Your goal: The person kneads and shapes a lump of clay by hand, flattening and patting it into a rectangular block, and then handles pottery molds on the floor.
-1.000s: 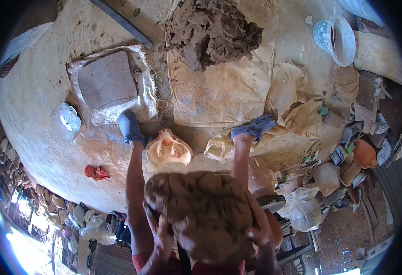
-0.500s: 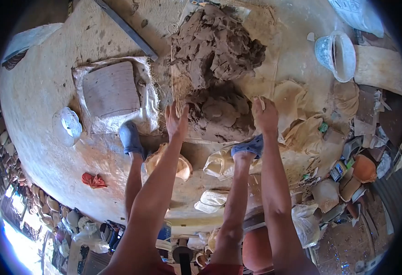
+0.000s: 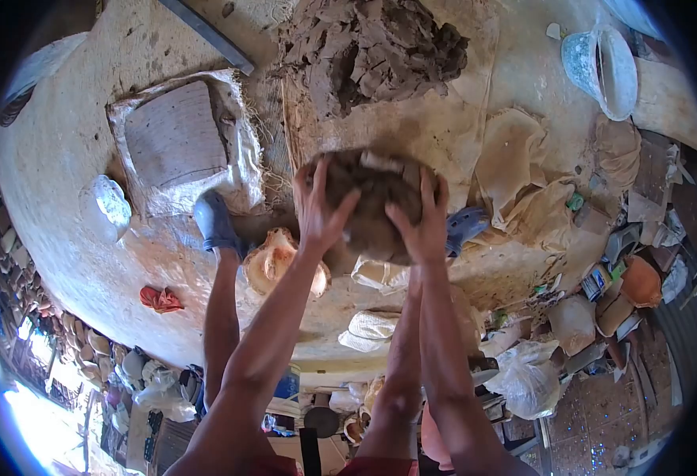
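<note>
A rough lump of dark brown clay [image 3: 374,186] is between my hands, somewhat blurred. My left hand [image 3: 319,208] grips its left side, with the thumb across the top. On the opposite side my right hand [image 3: 422,218] holds it the same way, fingers curled round the far edge. Just beyond lies a larger heap of broken clay [image 3: 372,59] on a clay-stained cloth [image 3: 436,131]. Whether the lump touches the cloth beneath it, I cannot tell.
To the left a flat clay slab [image 3: 175,135] lies on a white sack. Near my feet are a clay-smeared bowl [image 3: 273,266] and a folded white cloth [image 3: 368,329]. A white bucket [image 3: 602,71] lies at the upper right, and a red cloth [image 3: 160,299] at the lower left.
Both hands have closed in on the nearer clay lump from its sides and grip it. The lump now stands apart from the big heap. My right foot has shifted outward.
</note>
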Available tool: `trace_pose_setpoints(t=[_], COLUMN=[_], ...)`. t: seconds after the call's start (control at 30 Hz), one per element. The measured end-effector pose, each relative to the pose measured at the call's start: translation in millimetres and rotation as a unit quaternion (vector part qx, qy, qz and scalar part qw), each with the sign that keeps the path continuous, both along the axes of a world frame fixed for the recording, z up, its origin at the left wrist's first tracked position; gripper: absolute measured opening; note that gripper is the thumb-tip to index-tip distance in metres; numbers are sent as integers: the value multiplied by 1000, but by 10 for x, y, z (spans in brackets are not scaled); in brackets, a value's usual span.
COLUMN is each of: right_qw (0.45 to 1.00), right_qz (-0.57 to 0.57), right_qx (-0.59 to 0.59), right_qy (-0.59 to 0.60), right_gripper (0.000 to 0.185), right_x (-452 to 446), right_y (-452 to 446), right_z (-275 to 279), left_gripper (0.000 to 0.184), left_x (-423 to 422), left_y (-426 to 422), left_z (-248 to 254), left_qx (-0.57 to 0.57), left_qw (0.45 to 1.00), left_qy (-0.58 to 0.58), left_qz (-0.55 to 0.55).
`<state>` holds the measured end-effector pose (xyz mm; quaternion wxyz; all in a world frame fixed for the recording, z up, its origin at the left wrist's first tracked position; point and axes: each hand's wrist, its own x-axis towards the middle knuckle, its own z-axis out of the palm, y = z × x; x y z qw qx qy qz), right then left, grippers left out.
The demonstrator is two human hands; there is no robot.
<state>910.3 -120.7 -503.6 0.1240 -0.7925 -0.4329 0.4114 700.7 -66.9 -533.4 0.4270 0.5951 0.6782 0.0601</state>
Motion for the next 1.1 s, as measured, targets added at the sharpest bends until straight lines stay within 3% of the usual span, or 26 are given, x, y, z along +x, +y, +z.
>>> trace_pose_setpoints(t=[0.07,0.13,0.23,0.27,0.3,0.33,0.37,0.4,0.53,0.67,0.8,0.83,0.9,0.97,1.0,1.03,1.07,1.1], right_qw=[999,964,978,981,980,975,965,949,783,793,840,844,883,896,896,895,893,912], right_qz=[13,-195,-198,-191,-196,-214,-242,-275,-496,-498,-442,-438,-328,-274,-314,-332,-350,-311], right_qx=[46,161,58,38,34,37,44,53,-3,-26,21,36,117,156,152,153,154,182], right_qy=[11,76,21,3,14,44,92,145,375,351,314,308,315,314,276,256,237,197], right_gripper=[90,97,97,94,90,87,84,81,63,62,68,71,79,85,83,82,81,83], right_x=[-86,-99,-114,-89,-50,4,49,99,63,68,-225,-244,-229,-265,-322,-311,-299,-259], right_y=[-572,-1032,-980,-947,-974,-990,-1038,-1069,-1082,-1316,-981,-894,-761,-664,-608,-552,-495,-402], right_z=[14,-253,-234,-280,-329,-394,-520,-668,-741,-550,945,1252,1918,2398,2573,2536,2497,2244], left_gripper=[92,102,100,94,94,86,71,56,43,45,52,55,66,73,80,88,98,88], left_x=[-266,-459,-507,-478,-508,-626,-614,-597,-533,-477,-583,-588,-846,-927,-756,-639,-669,-682], left_y=[-476,-827,-767,-716,-634,-657,-560,-454,-483,-687,-674,-603,-891,-878,-608,-423,-393,-382], left_z=[175,100,-2,-171,-468,-739,-657,-564,-420,-53,1274,1715,2274,2489,2710,2777,2559,2085], left_qx=[45,-8,-20,8,12,-83,-278,-449,-416,-369,-345,-312,-183,-84,-178,-253,-270,-247], left_qw=[999,994,981,962,961,925,801,624,681,655,654,713,867,931,814,631,604,742], left_qy=[-23,-108,-152,-164,-165,-205,-329,-360,-342,-415,-400,-399,-371,-336,-447,-526,-542,-468], left_qz=[-16,31,119,218,222,308,416,528,496,513,541,485,278,114,325,510,519,412])
